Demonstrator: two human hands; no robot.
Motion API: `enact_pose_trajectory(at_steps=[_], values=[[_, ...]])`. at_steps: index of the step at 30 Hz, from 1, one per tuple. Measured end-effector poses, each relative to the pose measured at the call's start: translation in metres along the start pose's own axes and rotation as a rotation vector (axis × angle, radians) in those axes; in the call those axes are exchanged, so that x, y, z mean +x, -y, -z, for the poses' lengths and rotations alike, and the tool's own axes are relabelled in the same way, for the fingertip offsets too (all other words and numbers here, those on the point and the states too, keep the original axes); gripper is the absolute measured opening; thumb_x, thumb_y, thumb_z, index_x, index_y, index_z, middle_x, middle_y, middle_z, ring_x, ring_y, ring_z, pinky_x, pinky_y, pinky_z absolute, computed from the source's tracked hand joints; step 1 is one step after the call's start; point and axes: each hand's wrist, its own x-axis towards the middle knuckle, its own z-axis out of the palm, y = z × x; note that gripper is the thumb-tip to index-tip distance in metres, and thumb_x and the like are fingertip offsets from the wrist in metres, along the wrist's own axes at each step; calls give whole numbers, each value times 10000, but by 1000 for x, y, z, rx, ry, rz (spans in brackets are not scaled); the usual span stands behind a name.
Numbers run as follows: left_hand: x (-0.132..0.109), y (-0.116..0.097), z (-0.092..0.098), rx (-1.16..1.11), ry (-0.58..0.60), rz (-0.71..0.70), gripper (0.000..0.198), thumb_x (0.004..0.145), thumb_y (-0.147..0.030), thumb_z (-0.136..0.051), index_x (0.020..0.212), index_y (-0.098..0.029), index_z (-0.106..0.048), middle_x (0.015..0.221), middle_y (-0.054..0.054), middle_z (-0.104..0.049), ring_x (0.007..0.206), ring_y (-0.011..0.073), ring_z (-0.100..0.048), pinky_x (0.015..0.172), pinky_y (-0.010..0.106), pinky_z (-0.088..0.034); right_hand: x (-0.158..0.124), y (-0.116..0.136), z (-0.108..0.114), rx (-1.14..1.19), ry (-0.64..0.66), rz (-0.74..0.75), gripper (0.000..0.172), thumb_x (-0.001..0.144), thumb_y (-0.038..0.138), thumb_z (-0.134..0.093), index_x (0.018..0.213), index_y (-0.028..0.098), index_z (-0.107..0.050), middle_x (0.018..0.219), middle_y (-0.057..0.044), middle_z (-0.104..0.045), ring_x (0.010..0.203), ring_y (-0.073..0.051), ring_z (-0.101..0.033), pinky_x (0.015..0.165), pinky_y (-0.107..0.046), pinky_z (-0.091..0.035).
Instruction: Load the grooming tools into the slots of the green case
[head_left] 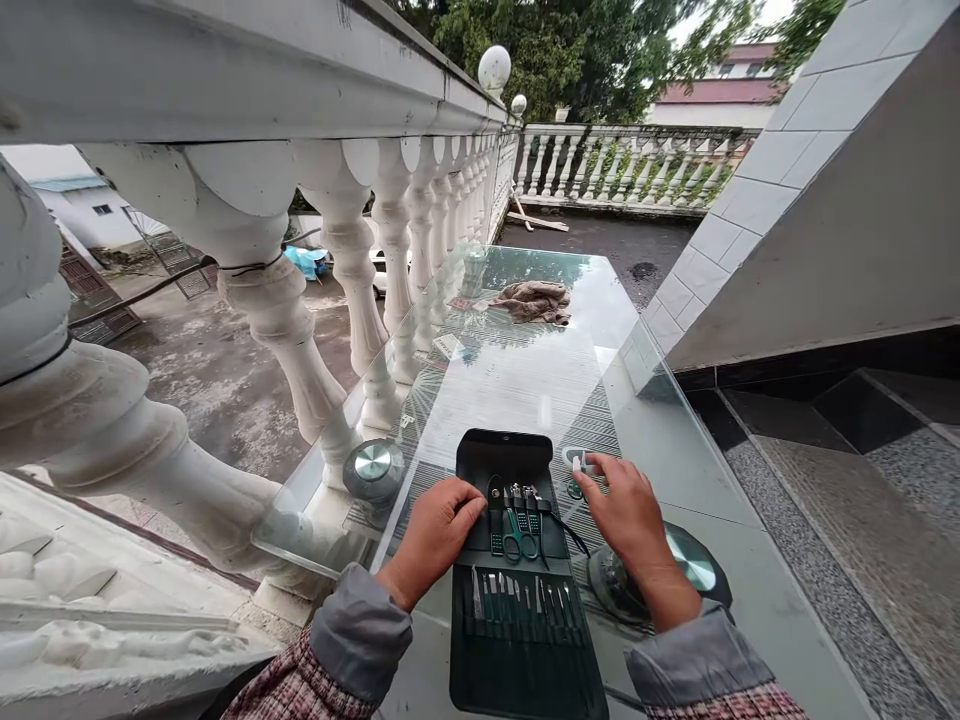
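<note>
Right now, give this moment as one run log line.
left hand: rests on open tool case, left edge | right hand: fingertips at small white item beside case | glass table: cloth at far end

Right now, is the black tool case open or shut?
Open: the case lies unfolded flat on the glass table, scissors and rows of tools exposed.

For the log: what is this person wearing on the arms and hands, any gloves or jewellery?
Both the left hand and the right hand are bare: no gloves, rings or watch show. Each wrist has a plain grey cuff, with a red-and-white checked sleeve behind it.
</note>
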Motion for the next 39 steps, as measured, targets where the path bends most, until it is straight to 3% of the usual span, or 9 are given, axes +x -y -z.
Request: enact_pose_trajectory(at_steps=[5, 13, 22, 27, 29, 33, 36, 39], values=[[0, -2, 1, -11, -5, -1, 206, 849, -269, -467, 744, -190, -626, 768, 7, -618, 753, 148, -571, 684, 239, -420, -4, -1, -4, -182, 34, 133, 205, 794, 244, -500, 952, 156, -596, 875, -111, -612, 867, -254, -506, 769, -384, -396], [-1, -1, 4, -135, -216, -26, 222, 871, -310, -461, 763, -179, -603, 771, 17, -605, 738, 141, -559, 692, 238, -434, -5, -13, 8, -97, 158, 14, 271, 731, 143, -454, 942, 196, -615, 806, -45, -632, 765, -200, -565, 647, -302, -404], [-1, -2, 3, -141, -207, -37, 207, 873, -294, -471, 775, -177, -611, 795, 19, -609, 759, 141, -561, 705, 239, -442, -7, -8, 13, -35, 115, 14, 233, 771, 165, -428, 877, 197, -632, 845, -59, -629, 787, -205, -566, 661, -318, -418], [-1, 0, 3, -174, -205, -12, 211, 878, -329, -471, 844, -184, -621, 836, 24, -622, 775, 146, -579, 692, 236, -462, -13, 23, 28, 227, -79, 58, 200, 807, 247, -466, 936, 196, -611, 848, -48, -602, 781, -178, -560, 718, -322, -451], [-1, 2, 3, -220, -210, 12, 215, 876, -337, -470, 899, -186, -621, 878, 31, -637, 809, 154, -597, 699, 239, -475, -20, 45, 32, 366, -30, 135, 185, 819, 251, -487, 955, 201, -603, 839, -39, -598, 774, -164, -559, 727, -311, -464], [1, 9, 5, -285, -270, 70, 218, 874, -327, -464, 954, -182, -606, 877, 31, -653, 809, 157, -622, 702, 247, -491, -36, 85, 30, 507, 193, 284, 180, 835, 169, -445, 932, 200, -593, 880, -51, -616, 809, -162, -573, 715, -301, -478], [1, 15, 6, -204, -278, 56, 164, 858, -271, -490, 931, -186, -609, 895, 30, -652, 833, 159, -617, 750, 260, -486, -45, 100, 23, 490, 277, 350, 189, 819, 110, -435, 885, 199, -588, 865, -42, -614, 791, -152, -577, 710, -290, -482], [0, 18, 7, -86, -205, 19, 151, 824, -173, -508, 936, -192, -608, 925, 28, -646, 879, 165, -599, 810, 280, -470, -54, 105, 14, 426, 286, 419, 197, 816, 74, -429, 846, 188, -587, 844, -38, -603, 781, -141, -571, 710, -268, -478]])
